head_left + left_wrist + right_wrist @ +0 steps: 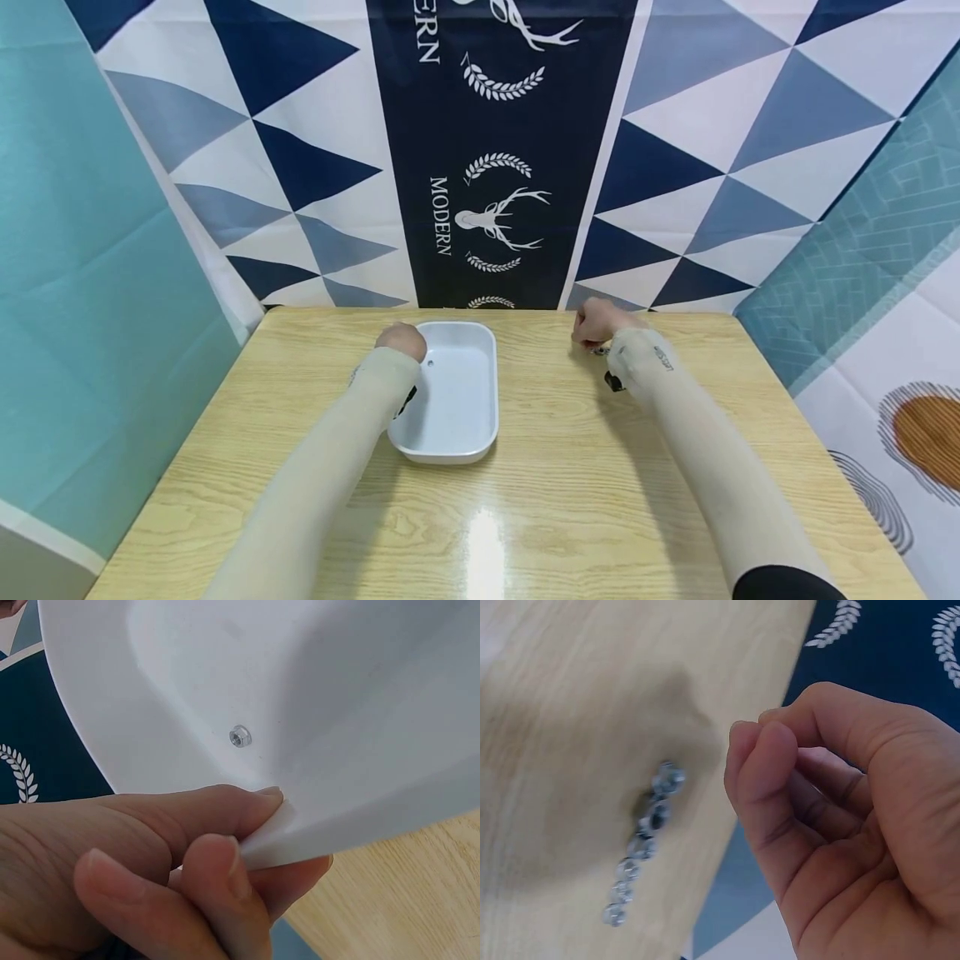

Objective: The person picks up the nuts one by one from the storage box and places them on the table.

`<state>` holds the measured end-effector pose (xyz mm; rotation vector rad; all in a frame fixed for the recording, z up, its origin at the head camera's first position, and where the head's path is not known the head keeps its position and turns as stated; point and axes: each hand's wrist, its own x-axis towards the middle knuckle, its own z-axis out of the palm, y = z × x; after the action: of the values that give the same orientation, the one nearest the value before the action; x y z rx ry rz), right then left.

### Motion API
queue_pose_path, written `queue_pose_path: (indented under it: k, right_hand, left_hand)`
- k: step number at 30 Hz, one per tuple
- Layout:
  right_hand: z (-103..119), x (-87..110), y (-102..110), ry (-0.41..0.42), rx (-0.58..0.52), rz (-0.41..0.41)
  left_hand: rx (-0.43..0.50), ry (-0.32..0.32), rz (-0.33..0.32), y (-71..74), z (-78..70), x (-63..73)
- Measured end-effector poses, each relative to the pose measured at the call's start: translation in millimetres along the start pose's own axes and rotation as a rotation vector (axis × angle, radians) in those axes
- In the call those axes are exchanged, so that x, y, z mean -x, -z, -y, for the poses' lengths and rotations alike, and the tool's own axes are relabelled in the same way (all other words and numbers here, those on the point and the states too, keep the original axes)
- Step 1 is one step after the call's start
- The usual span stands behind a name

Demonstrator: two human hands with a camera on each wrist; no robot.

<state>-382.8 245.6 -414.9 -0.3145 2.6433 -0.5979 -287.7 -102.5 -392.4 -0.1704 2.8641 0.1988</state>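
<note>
My left hand (402, 340) pinches the rim of a white rectangular tray (457, 400), with the thumb on the inner side and a finger beneath the edge. A small silver flanged nut (240, 736) lies inside that tray near the held corner. Over the far right of the table is my right hand (855, 810), its fingers curled and fingertips together, with nothing visible between them. Beside it, a row of several small shiny metal nuts (656, 814) lies on the wood, partly hidden by the wrist in the head view.
The light wooden table (555, 500) ends at a patterned cloth backdrop (487, 208) just behind the tray and the right hand. Teal panels of cloth (97, 292) hang along the left side. Both forearms reach across the table on either side.
</note>
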Motion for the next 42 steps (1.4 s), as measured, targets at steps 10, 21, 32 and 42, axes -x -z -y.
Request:
queue_pose_path:
  k: [10,21,32,42]
  right_hand:
    - [-9,-2.5,-14,-0.064,0.109,-0.03]
    - [-12,-4.8,-17,-0.059,0.054,-0.027]
    - [-11,-3.8,-12,-0.049,0.036,-0.026]
    - [13,-4.9,7,0.022,0.015,-0.054]
  left_hand:
    - [0.001,0.004,-0.008,0.5,-1.2,2.4]
    - [0.069,0.042,0.023,1.1,-1.3,-4.4]
    - [0.06,0.044,0.009,1.1,-1.5,-0.6]
    - [0.041,0.028,-0.006,1.3,-2.8,1.9]
